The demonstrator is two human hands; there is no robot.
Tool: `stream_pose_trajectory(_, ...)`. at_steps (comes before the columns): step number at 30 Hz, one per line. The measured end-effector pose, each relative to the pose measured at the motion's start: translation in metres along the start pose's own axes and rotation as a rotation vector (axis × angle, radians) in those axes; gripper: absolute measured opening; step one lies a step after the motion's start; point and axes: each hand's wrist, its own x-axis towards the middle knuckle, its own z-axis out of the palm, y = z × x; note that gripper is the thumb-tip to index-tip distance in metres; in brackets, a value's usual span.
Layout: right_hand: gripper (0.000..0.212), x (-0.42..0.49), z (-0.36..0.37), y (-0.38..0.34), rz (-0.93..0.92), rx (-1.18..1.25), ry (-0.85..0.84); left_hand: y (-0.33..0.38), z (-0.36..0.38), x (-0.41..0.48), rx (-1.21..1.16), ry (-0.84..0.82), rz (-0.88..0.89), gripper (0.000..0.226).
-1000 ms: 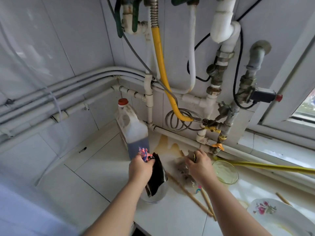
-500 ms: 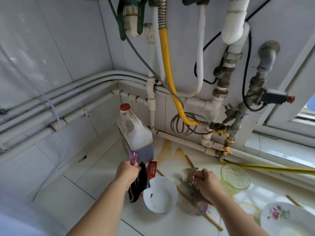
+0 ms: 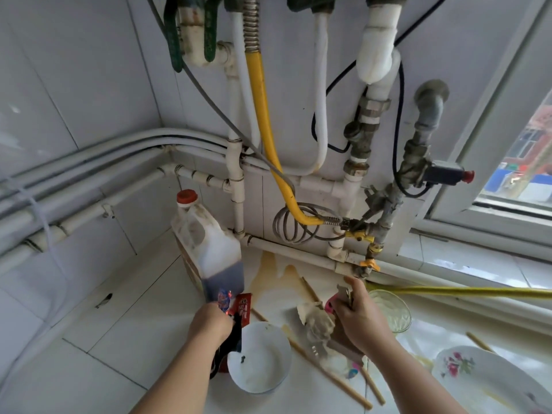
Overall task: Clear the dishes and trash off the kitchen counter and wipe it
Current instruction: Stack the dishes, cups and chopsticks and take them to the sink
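My left hand (image 3: pixel 210 322) grips a bunch of snack wrappers (image 3: pixel 237 312), black and red, hanging just left of a white bowl (image 3: pixel 260 358) on the white tiled counter (image 3: pixel 125 351). My right hand (image 3: pixel 357 315) is closed on crumpled trash (image 3: pixel 318 319), greyish paper and a pink wrapper, lifted a little above the counter. Wooden chopsticks (image 3: pixel 325 373) lie scattered under and beside it. A clear glass bowl (image 3: pixel 391 309) stands just right of my right hand. A flowered white plate (image 3: pixel 478 380) sits at the lower right.
A plastic jug (image 3: pixel 209 249) with a red cap and dark liquid stands in the corner behind my left hand. A yellowish spill stain (image 3: pixel 277 274) marks the counter by the wall. Pipes and a yellow hose (image 3: pixel 463 291) run along the wall; a window is at right.
My left hand pulled the wrappers left off the white bowl, uncovering it. My right hand gathered the crumpled trash and raised it toward the wall.
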Motion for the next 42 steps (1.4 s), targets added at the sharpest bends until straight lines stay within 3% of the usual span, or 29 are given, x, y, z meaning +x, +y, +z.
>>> stream_pose_trajectory(7,0.021,0.002,-0.003,0.004,0.143,0.085,-0.026,-0.010,0.002,-0.006,-0.063,0.080,-0.032,0.031)
stream_pose_trajectory(16,0.030,0.006,-0.002,0.003,0.220,0.175,-0.029,-0.004,-0.003,-0.001,-0.227,-0.044,-0.023,0.032)
stream_pose_trajectory(25,0.028,0.007,0.009,0.004,0.133,0.013,-0.044,-0.004,0.007,0.003,0.102,0.034,0.001,0.046)
stream_pose_trajectory(27,0.030,0.009,0.009,0.003,0.122,-0.003,-0.043,-0.006,0.004,0.004,0.099,0.026,-0.024,0.037)
stream_pose_trajectory(35,0.039,0.011,0.002,-0.013,0.146,0.005,-0.097,-0.032,-0.037,-0.003,-0.133,0.057,-0.009,0.010)
stream_pose_trajectory(42,0.034,0.017,0.017,-0.023,0.083,-0.097,-0.127,-0.015,-0.067,-0.025,-0.459,0.094,0.001,0.006)
